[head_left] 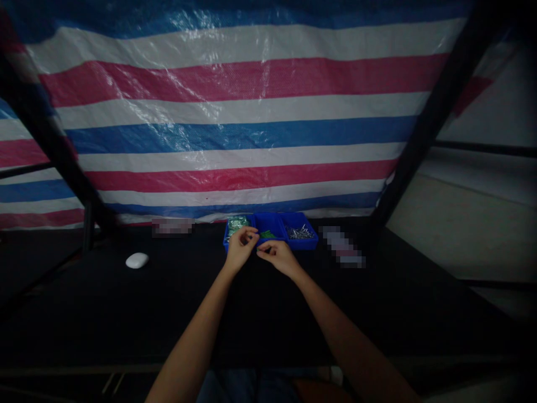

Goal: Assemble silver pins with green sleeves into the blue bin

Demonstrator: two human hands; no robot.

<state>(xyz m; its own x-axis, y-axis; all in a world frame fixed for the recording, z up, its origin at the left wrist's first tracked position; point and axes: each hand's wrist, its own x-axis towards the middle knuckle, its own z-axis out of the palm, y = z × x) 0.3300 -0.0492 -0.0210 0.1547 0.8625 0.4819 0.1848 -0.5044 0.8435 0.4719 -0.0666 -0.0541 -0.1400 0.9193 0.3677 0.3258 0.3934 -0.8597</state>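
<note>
As the left hand (241,246) curls by the blue compartment tray (304,244) (silvery fasteners (299,232) inside), the right hand (279,254) bends alongside. I cannot tell whether either grips anything.

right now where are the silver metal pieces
In the head view, the silver metal pieces lie in the right-hand compartment of the blue tray, beyond and to the right of the right hand.

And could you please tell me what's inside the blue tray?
The tray holds shiny green items at left, green bits in the middle and metal pieces at right. The left hand hides part of the left side; lower layers are covered.
</note>
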